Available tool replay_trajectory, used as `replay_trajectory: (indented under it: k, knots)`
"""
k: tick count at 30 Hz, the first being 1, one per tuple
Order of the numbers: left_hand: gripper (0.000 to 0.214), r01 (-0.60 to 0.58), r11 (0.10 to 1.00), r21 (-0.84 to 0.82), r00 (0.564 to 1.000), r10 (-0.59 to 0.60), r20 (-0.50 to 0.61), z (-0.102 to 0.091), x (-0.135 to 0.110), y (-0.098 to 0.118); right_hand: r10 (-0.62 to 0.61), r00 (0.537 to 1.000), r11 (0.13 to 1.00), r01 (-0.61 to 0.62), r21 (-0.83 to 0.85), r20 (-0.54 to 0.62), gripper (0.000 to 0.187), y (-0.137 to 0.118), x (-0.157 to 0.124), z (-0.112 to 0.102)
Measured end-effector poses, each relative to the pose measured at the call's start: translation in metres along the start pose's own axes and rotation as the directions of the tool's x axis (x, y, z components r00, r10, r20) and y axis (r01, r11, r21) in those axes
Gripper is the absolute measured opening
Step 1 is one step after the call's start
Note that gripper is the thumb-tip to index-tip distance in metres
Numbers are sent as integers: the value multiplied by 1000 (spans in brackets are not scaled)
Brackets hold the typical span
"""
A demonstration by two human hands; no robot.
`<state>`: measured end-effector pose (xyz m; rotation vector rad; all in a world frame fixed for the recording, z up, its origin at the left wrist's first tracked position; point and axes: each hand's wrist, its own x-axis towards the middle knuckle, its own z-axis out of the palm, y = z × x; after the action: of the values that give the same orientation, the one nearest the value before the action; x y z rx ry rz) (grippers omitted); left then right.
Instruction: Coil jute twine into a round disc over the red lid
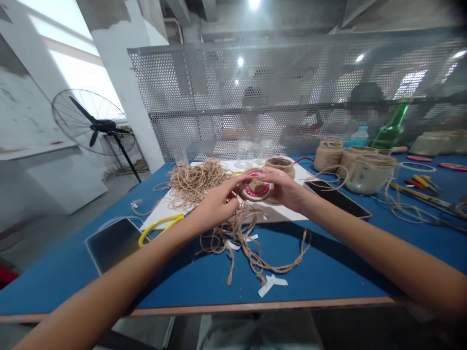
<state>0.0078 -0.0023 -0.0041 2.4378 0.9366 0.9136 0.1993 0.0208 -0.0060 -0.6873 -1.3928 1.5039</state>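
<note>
Red-and-white disc (257, 193) with a tan centre sits between our two hands, above the white sheet (281, 215) mid-worktop. Our left hand (222, 198) is half curled, fingertips at its left rim; our right hand (283, 186) bends around its right side. We judge the step as handling the rim, though fingers partly hide the grip. Next calls for a steady hold, clear of loose twine (241, 228) toward the worktop's (164, 291) front edge.
</note>
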Motion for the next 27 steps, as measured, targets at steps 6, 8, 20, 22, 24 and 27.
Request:
replay_trajectory:
  k: [6, 8, 20, 22, 24, 27]
  knots:
    - [58, -78, 984, 159, 997, 76, 20, -3, -1, 3, 57, 997, 990, -50, -130, 51, 16, -4, 3, -8]
    - [57, -97, 975, 198, 995, 95, 22, -4, -1, 2, 58, 997, 981, -47, -190, 50, 15, -5, 4, -8]
    - [52, -8, 971, 238, 997, 27, -74, -6, -1, 1, -14, 999, 987, 7, -160, -41, 19, 1, 5, -6]
    - [55, -5, 961, 277, 996, 31, -88, -6, -1, 0, -10, 999, 992, 4, -129, -41, 19, 2, 5, -5]
    - [56, -25, 950, 310, 995, 55, -88, -7, -1, -1, -10, 999, 994, 5, -111, -44, 19, 2, 4, -3]
    - [54, -50, 937, 347, 994, 82, -78, -7, 0, -2, -22, 998, 995, 16, -95, -67, 19, 1, 4, -2]
